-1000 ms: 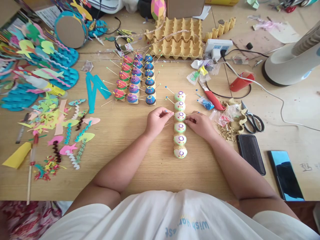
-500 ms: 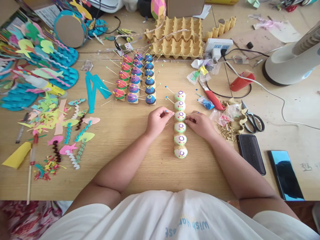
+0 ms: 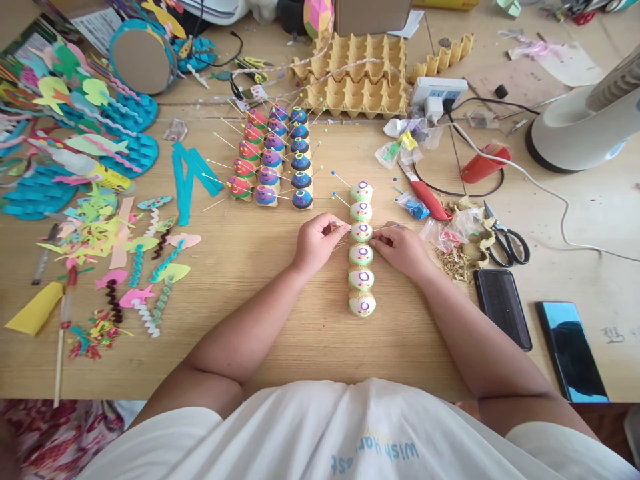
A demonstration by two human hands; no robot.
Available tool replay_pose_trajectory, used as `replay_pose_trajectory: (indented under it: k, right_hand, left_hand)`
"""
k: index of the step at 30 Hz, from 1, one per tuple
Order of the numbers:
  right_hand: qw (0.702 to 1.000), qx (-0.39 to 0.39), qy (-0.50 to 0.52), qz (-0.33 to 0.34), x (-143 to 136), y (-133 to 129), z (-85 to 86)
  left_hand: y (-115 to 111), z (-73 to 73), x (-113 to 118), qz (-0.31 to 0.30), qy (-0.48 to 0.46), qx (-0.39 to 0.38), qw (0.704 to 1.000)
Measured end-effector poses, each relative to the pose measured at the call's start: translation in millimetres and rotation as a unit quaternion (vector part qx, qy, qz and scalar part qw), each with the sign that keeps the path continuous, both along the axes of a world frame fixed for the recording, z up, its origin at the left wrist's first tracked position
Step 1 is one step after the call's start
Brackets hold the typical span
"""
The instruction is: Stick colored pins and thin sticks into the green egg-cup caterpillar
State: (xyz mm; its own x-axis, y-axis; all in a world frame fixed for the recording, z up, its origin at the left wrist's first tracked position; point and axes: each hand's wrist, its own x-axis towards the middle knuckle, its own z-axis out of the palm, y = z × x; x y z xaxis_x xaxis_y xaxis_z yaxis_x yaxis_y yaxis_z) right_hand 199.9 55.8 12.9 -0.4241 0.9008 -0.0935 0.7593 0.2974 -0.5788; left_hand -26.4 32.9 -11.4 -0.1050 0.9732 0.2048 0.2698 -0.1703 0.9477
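A strip of egg-carton cups (image 3: 361, 279) stands upright on the table in front of me, its domes painted white with green edges, purple rings and small coloured dots. My left hand (image 3: 320, 245) pinches a thin blue-tipped stick (image 3: 340, 225) against the left side of the third dome from the far end. On the opposite side, my right hand (image 3: 403, 248) is closed at the same dome, with another blue-tipped stick (image 3: 387, 228) at its fingers. Blue-headed sticks (image 3: 342, 180) project leftward from the two farthest domes. A few bare sticks lie partly hidden beside my left fingertips.
Three painted carton strips (image 3: 269, 159) with sticks stand behind my left hand. Egg trays (image 3: 357, 73) lie at the back. On the right are a red-handled knife (image 3: 431, 200), scissors (image 3: 507, 243) and two phones (image 3: 503, 307). Paper fish cutouts (image 3: 137, 297) spread over the left.
The whole view has shifted very slightly. Both hands keep their places at the third dome, with no clear movement of the sticks.
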Motion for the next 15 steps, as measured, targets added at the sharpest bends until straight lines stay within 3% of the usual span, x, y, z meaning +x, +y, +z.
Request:
replay_pose_trajectory:
  k: [15]
  right_hand:
    - [1.000, -0.003, -0.007, -0.001, -1.0, -0.7, 2.0]
  left_hand:
    - [-0.5, 1.4, 1.2, 0.001, 0.008, 0.002, 1.000]
